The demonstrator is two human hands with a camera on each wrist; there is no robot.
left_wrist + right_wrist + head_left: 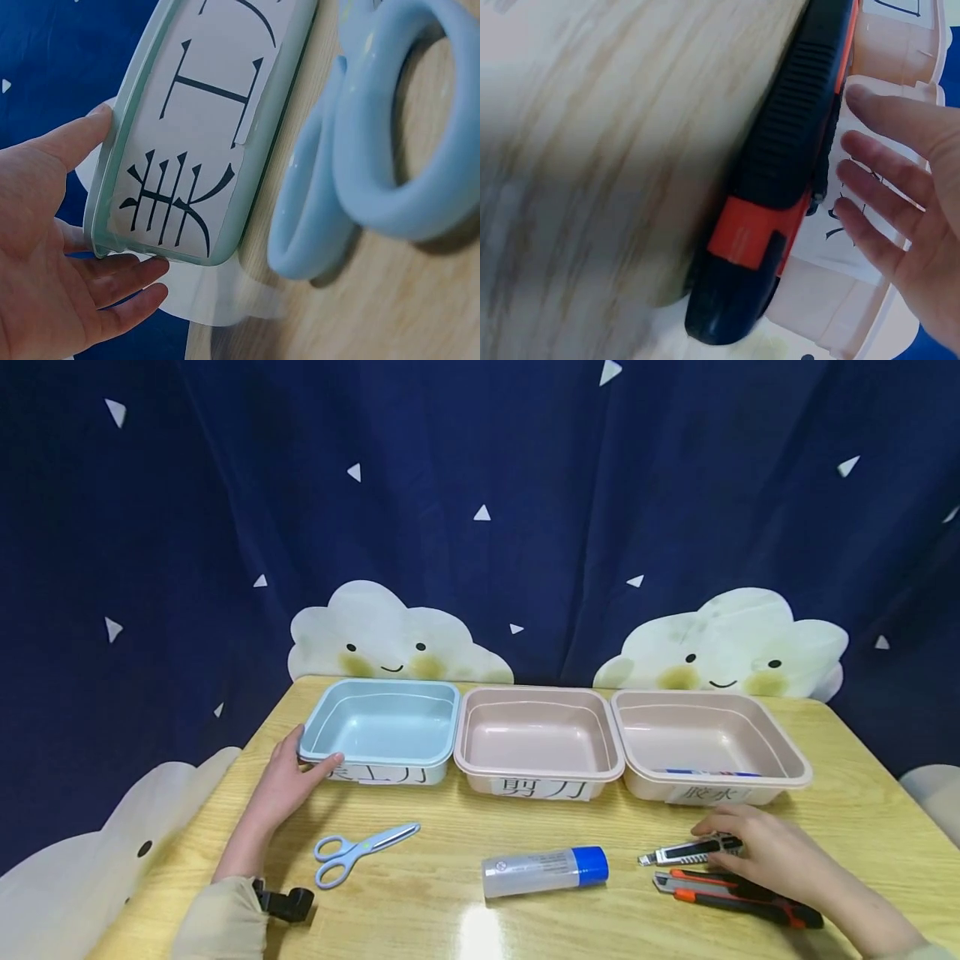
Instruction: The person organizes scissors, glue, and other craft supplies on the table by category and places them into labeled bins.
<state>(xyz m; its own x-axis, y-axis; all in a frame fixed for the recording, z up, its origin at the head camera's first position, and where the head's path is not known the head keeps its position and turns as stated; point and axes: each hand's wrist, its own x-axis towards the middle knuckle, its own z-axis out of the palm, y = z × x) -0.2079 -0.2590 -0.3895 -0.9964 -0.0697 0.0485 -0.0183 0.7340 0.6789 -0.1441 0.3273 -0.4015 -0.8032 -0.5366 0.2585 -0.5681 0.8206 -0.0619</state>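
My left hand (288, 781) grips the near left corner of a light blue bin (382, 758), thumb at the front rim and fingers along the side. Light blue scissors (360, 852) lie on the table below that hand. Over at the right, my right hand (780, 852) reaches over a grey utility knife (678, 853), its thumb and fingers apart on either side of the handle. Right beside it lies a black and orange utility knife (738, 897), which looms large in the right wrist view and hides the grey one there.
A pink bin (540, 775) stands in the middle, another pink bin (787, 768) on the right with blue-marked items inside. All three bins carry paper labels on their fronts. A glue bottle (528, 874) with a blue cap lies at the table's centre.
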